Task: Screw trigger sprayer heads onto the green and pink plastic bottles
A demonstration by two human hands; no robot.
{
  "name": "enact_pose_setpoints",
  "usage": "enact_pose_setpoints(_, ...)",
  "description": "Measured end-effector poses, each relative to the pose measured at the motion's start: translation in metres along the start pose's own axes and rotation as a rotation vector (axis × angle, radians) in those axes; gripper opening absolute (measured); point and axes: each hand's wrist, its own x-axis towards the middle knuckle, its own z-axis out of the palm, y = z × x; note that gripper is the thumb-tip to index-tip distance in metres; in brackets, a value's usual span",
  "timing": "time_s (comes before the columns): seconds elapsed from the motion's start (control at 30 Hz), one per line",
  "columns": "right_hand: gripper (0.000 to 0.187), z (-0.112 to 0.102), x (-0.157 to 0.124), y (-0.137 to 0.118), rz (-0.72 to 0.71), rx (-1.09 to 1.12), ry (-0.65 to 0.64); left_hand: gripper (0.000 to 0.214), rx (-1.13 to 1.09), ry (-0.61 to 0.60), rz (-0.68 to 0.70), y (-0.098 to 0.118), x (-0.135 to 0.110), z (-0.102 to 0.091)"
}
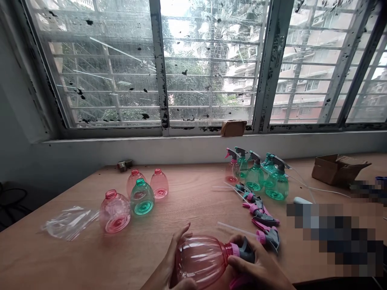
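My left hand [171,266] cups the body of a pink see-through spray bottle [201,258] that lies on its side at the near edge of the wooden table [187,209]. My right hand [260,269] grips the bottle's neck, where a pink and grey trigger head [243,250] sits on it. Loose trigger heads [261,215] with dip tubes lie just beyond my right hand.
Open pink bottles [115,211] and one green bottle [142,197] without heads stand at the left middle. Several bottles with spray heads [260,175] stand by the wall. A clear plastic bag [69,221] lies at the left, a cardboard box [338,167] at the right.
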Motion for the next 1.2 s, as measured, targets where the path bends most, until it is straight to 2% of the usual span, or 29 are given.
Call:
enact_pose_setpoints(0.2,0.023,0.000,0.001,0.002,-0.056,0.011,-0.017,0.089,-0.045,-0.016,-0.085,0.015,0.001,0.000)
enact_pose_setpoints(0.4,0.024,-0.001,0.001,0.004,-0.039,-0.013,-0.009,0.101,0.076,0.045,0.044,0.003,-0.004,0.004)
enact_pose_setpoints(0.5,0.023,-0.001,0.001,0.004,-0.055,0.000,-0.017,0.108,0.039,0.047,-0.021,-0.001,-0.002,0.002)
enact_pose_setpoints(0.63,0.023,-0.002,0.002,0.005,-0.073,-0.009,-0.030,0.081,-0.055,0.122,-0.099,-0.004,0.002,-0.002)
enact_pose_setpoints(0.73,0.022,-0.002,0.002,0.006,-0.087,-0.003,-0.040,0.079,-0.064,0.138,-0.140,-0.004,0.001,-0.002)
enact_pose_setpoints(0.93,0.024,-0.001,0.002,0.004,-0.046,-0.003,-0.020,0.093,0.065,0.064,0.005,0.005,-0.007,0.003)
enact_pose_setpoints(1.03,0.026,-0.001,0.001,0.004,-0.033,-0.024,-0.009,0.103,0.085,0.057,0.001,0.003,-0.004,0.003)
enact_pose_setpoints(1.2,0.031,-0.003,0.001,0.008,-0.051,-0.031,-0.035,0.092,0.034,0.062,-0.012,-0.008,0.001,0.000)
